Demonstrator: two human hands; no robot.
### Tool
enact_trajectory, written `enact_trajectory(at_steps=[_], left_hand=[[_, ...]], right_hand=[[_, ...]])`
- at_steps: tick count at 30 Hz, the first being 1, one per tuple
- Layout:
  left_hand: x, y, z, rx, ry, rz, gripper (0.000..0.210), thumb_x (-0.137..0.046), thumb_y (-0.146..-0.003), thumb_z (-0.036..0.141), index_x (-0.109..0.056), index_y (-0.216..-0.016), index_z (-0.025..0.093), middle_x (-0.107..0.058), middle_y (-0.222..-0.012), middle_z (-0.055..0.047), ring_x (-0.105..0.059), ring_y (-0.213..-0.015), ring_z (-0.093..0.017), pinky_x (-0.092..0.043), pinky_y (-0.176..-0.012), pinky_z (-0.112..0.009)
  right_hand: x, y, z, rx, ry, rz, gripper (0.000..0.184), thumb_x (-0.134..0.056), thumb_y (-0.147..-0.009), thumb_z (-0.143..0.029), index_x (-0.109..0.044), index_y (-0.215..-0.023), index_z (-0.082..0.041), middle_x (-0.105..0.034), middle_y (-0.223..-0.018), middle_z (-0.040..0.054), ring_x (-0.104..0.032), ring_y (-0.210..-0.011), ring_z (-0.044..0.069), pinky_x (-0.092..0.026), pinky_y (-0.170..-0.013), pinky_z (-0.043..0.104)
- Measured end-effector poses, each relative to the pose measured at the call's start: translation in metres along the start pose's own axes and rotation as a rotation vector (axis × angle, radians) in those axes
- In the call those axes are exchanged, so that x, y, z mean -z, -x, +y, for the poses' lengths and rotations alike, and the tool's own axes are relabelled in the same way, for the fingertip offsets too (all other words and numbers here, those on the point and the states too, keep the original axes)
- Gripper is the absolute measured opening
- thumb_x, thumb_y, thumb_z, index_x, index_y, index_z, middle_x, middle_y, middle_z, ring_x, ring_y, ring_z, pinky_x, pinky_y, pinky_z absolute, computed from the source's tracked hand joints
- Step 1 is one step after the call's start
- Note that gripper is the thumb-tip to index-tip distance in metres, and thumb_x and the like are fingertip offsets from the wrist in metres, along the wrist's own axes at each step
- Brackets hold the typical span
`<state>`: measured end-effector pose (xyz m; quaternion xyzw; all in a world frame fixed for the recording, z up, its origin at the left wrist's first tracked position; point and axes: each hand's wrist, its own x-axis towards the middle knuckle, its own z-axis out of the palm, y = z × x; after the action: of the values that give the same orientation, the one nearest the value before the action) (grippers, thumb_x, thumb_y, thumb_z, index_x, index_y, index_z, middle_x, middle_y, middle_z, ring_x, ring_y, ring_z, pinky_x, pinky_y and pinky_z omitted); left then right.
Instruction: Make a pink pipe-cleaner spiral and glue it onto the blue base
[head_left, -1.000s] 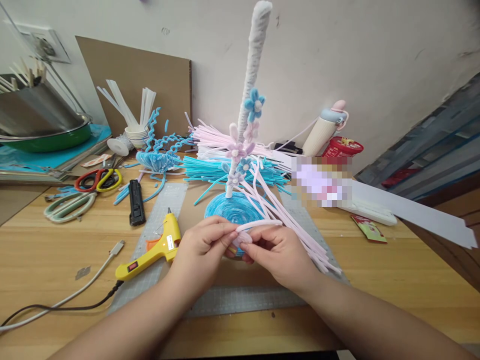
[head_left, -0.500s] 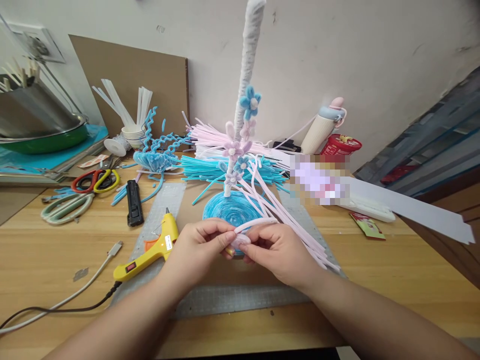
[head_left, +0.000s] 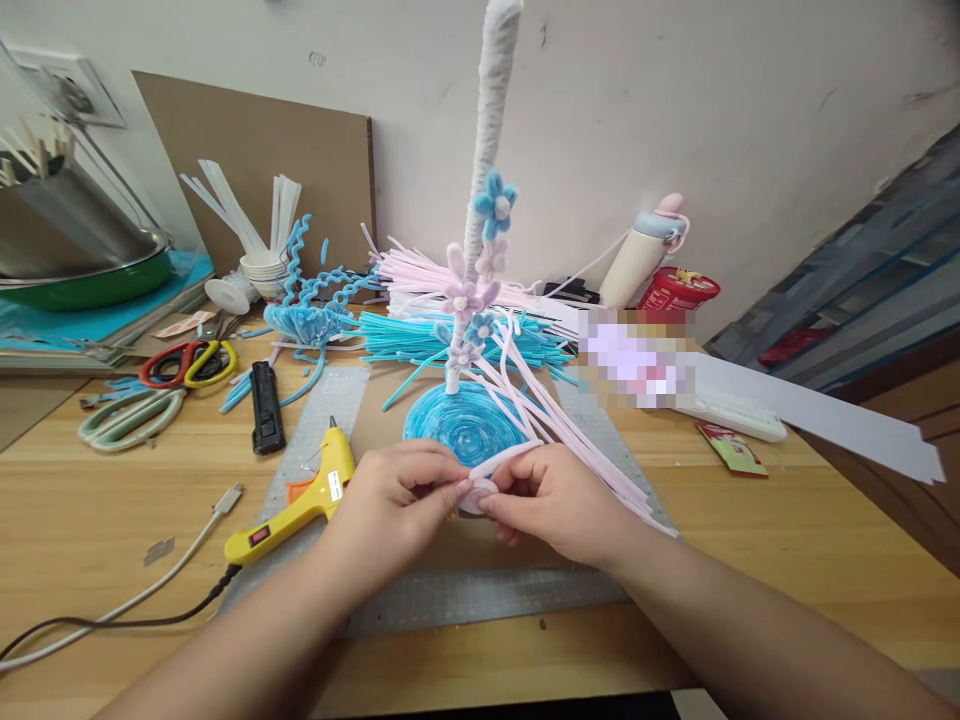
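Observation:
Between my fingertips is a pale pink pipe cleaner [head_left: 508, 456], curled into a small loop at its near end. My left hand [head_left: 405, 500] pinches the loop from the left. My right hand [head_left: 559, 500] grips its right side, with the free length arching over the fingers. Just behind my hands lies a round blue base [head_left: 465, 425] of coiled pipe cleaner. A white wrapped stem [head_left: 491, 130] rises from the base's back edge. It carries a blue flower [head_left: 496, 205], a pink-lilac flower [head_left: 460, 302] and several others.
Left of my hands lies a yellow glue gun [head_left: 300, 515] on the grey cutting mat [head_left: 390, 605]. Scissors [head_left: 135, 420] and a black cutter [head_left: 267, 405] are farther left. Blue pipe cleaners [head_left: 405, 338] and loose pink ones [head_left: 600, 470] lie behind and right. A bottle [head_left: 637, 260] stands at the back.
My fingers have shifted slightly around the pink pipe cleaner, and its curled loop now faces up more plainly. The whole view has drifted a little; other things stay put.

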<state>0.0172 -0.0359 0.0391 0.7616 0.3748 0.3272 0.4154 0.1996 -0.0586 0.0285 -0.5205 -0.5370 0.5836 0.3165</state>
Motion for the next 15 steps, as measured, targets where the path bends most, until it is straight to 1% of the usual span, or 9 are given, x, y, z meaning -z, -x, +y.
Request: enact_trajectory(at_steps=[3,6,9,12,15], left_hand=[[-0.0003,-0.0016,-0.0020,-0.010,-0.095,-0.006,0.020,-0.056,-0.083,0.022,-0.073,-0.072,0.019,-0.067,-0.070,-0.005,-0.060,-0.064,-0.016,-0.045,-0.059,-0.025],[-0.0014,-0.0023,-0.0066,-0.020,-0.150,-0.025,0.020,-0.057,-0.083,0.024,-0.073,-0.074,0.020,-0.069,-0.071,-0.005,-0.061,-0.065,-0.016,-0.046,-0.062,-0.025],[-0.0024,-0.0029,-0.0098,-0.004,-0.144,-0.062,0.019,-0.059,-0.083,0.028,-0.074,-0.074,0.020,-0.069,-0.071,-0.005,-0.062,-0.067,-0.016,-0.046,-0.064,-0.025],[-0.0026,-0.0036,-0.0094,0.042,-0.123,-0.090,0.019,-0.061,-0.081,0.030,-0.072,-0.071,0.020,-0.068,-0.068,-0.004,-0.061,-0.064,-0.016,-0.045,-0.060,-0.024],[-0.0012,-0.0039,-0.0065,0.075,-0.114,-0.095,0.022,-0.060,-0.081,0.030,-0.070,-0.066,0.019,-0.066,-0.062,-0.003,-0.058,-0.060,-0.015,-0.043,-0.056,-0.023]], right_hand=[[0.0032,-0.0017,0.0001,-0.037,-0.006,-0.004,0.027,-0.073,-0.067,-0.040,-0.064,-0.063,-0.015,-0.059,-0.050,-0.0015,-0.057,-0.045,0.011,-0.045,-0.045,0.022],[0.0057,-0.0019,-0.0007,-0.043,0.022,-0.021,0.026,-0.073,-0.067,-0.040,-0.064,-0.064,-0.015,-0.060,-0.052,-0.0019,-0.057,-0.046,0.011,-0.045,-0.045,0.022],[0.0061,-0.0016,-0.0011,-0.057,0.069,-0.042,0.025,-0.073,-0.068,-0.039,-0.064,-0.063,-0.015,-0.058,-0.052,-0.0021,-0.057,-0.046,0.010,-0.044,-0.045,0.022],[0.0046,-0.0023,-0.0008,-0.056,0.082,-0.058,0.025,-0.070,-0.070,-0.038,-0.064,-0.064,-0.015,-0.058,-0.053,-0.0017,-0.056,-0.047,0.011,-0.044,-0.046,0.022],[0.0036,-0.0022,-0.0015,-0.069,0.093,-0.058,0.024,-0.068,-0.073,-0.038,-0.065,-0.066,-0.015,-0.059,-0.054,-0.0006,-0.056,-0.048,0.011,-0.045,-0.048,0.024]])
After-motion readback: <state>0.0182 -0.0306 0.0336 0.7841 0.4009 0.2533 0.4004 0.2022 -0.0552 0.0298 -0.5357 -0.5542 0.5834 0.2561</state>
